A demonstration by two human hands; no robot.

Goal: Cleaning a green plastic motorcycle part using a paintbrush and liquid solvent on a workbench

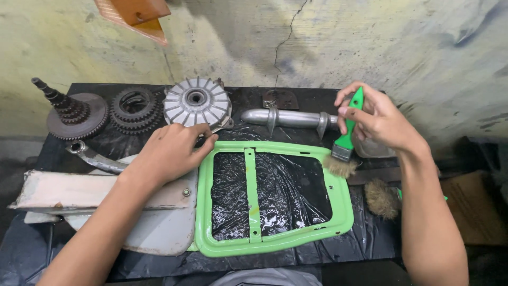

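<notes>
A light green metal frame (275,241) with a cross bar lies flat on black plastic sheeting. My left hand (172,151) rests on the frame's upper left corner, fingers curled over its edge. My right hand (378,119) grips a paintbrush (346,143) by its green handle. The brush's pale bristles touch the frame's upper right corner.
Along the back of the table (159,265) sit a stepped gear shaft (69,111), a stack of gear rings (135,108), a finned silver drum (197,101) and a silver tube (288,117). A worn grey panel (95,193) lies at left. A second brush head (382,197) lies at right.
</notes>
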